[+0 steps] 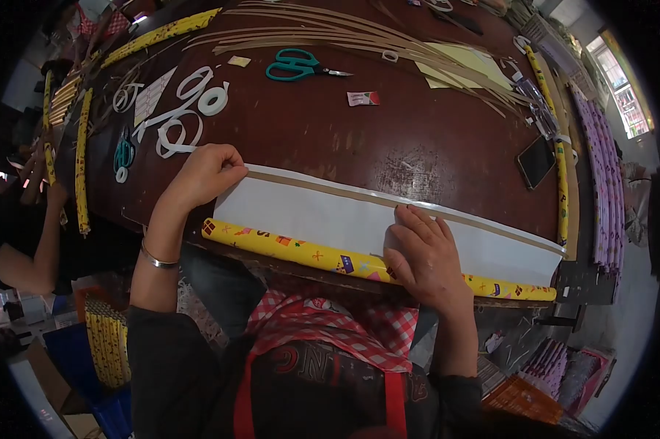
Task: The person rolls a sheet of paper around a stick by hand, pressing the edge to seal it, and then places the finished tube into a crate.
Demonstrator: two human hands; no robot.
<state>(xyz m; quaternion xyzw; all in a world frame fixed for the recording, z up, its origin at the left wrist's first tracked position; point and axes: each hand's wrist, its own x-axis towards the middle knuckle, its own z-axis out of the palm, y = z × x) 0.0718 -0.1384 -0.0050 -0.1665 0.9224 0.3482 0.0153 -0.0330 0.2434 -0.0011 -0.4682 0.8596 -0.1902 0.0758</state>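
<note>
A roll of yellow patterned wrapping paper [300, 246] lies along the near table edge, its white underside [308, 212] unrolled away from me. Along the far edge of that sheet runs a thin brown strip [330, 192]. My left hand [209, 173] is closed in a pinch at the sheet's far left corner, beside the strip's end; the fingertips are partly hidden. Palm down, my right hand [426, 257] rests over the roll and the white sheet. Its fingers are stretched out, with the fingertips at the brown strip.
Teal scissors [293, 66], white tape rolls [213, 101], a small packet [363, 99] and long brown strips [330, 33] lie across the table [286, 132]. A phone [536, 162] sits at right. Purple rolls [597, 175] stand beyond the edge; another person's arm [40, 241] is at left.
</note>
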